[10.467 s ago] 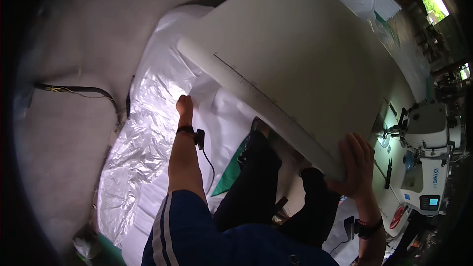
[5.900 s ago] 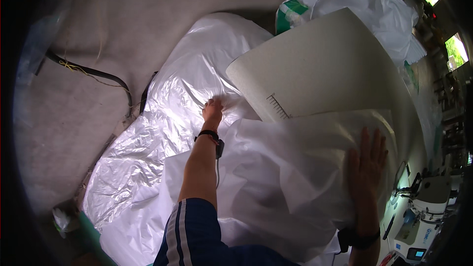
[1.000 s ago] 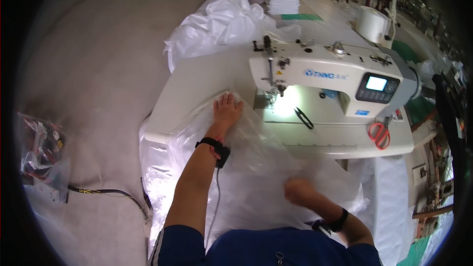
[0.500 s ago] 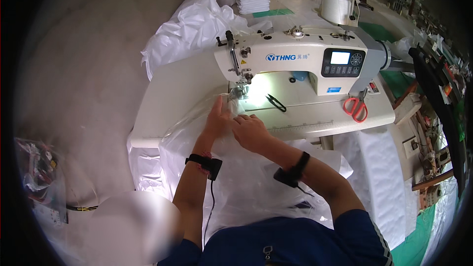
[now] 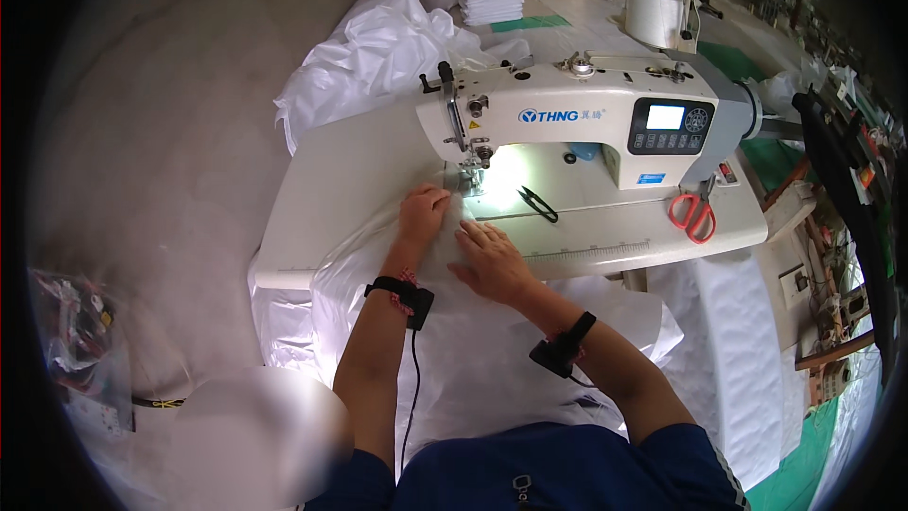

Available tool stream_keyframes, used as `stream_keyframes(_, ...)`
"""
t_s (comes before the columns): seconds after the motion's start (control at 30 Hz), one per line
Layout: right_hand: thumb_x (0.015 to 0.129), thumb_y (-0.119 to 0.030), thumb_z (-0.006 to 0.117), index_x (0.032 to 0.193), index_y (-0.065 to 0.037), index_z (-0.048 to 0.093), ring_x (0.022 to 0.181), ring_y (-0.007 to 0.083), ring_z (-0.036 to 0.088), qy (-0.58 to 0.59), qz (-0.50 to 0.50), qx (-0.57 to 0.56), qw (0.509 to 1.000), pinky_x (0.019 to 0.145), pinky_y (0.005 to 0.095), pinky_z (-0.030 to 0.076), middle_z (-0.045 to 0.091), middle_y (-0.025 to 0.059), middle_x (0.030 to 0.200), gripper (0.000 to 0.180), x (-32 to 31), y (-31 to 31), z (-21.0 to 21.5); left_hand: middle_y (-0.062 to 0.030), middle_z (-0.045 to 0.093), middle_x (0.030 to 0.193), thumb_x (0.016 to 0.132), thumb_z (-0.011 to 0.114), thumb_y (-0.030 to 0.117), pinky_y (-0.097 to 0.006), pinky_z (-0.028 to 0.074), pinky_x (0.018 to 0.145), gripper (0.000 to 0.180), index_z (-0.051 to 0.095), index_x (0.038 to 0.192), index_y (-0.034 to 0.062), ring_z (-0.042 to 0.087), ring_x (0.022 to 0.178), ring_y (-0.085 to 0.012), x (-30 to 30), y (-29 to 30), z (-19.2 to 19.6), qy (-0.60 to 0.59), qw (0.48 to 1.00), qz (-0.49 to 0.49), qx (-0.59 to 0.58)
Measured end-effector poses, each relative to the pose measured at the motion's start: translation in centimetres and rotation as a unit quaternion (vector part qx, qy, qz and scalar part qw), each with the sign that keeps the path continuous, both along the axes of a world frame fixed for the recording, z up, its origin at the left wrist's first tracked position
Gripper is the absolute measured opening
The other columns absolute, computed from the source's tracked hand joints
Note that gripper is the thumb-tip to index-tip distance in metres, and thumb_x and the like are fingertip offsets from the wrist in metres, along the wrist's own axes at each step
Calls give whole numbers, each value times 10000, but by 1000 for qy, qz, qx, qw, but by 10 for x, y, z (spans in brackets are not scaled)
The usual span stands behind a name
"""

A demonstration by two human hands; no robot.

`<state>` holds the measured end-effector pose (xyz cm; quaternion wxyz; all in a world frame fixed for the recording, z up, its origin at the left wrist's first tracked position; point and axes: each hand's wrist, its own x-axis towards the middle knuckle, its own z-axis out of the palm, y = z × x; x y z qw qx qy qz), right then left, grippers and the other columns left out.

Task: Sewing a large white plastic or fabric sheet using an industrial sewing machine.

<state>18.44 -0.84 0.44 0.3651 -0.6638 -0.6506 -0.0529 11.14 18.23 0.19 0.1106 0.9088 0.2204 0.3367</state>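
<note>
Two hands settle a white sheet (image 5: 478,345) at a sewing machine (image 5: 530,95), its far end near the presser foot (image 5: 471,184).

In the head view, the sheet lies over the near edge of the table (image 5: 326,175) and spills toward the near side. Placement looks well along, any stitching seemingly not yet done; no seam can be made out. The left hand (image 5: 423,220) curls over the sheet; whether its grip pinches, one cannot tell. The right hand (image 5: 492,263) lies flat, fingers extended. Hands cover part of the sheet, lamp glare washes out the needle area, and a blurred pale shape (image 5: 255,435) blocks the near left.
</note>
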Motion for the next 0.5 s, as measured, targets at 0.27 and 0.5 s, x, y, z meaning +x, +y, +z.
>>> stream_keyframes(0.27, 853, -362, 535, 1132, 52, 509, 1215, 328, 406, 5, -20, 4, 1000, 1040, 401, 286, 483, 206, 1240, 500, 1, 4, -4, -120, 597, 791, 825, 573, 145, -404, 443, 653, 108, 584, 880, 52, 565, 745, -320, -1, -4, 16, -101, 991, 25, 83)
stream_keyframes(0.5, 851, -314, 539, 1013, 47, 567, 1183, 351, 418, 55, -54, 12, 997, 1009, 409, 320, 483, 205, 1225, 397, -2, 3, -4, -110, 599, 739, 816, 589, 163, -393, 445, 567, 137, 586, 890, 48, 572, 645, -290, 0, -11, 43, 14, 929, -9, -371)
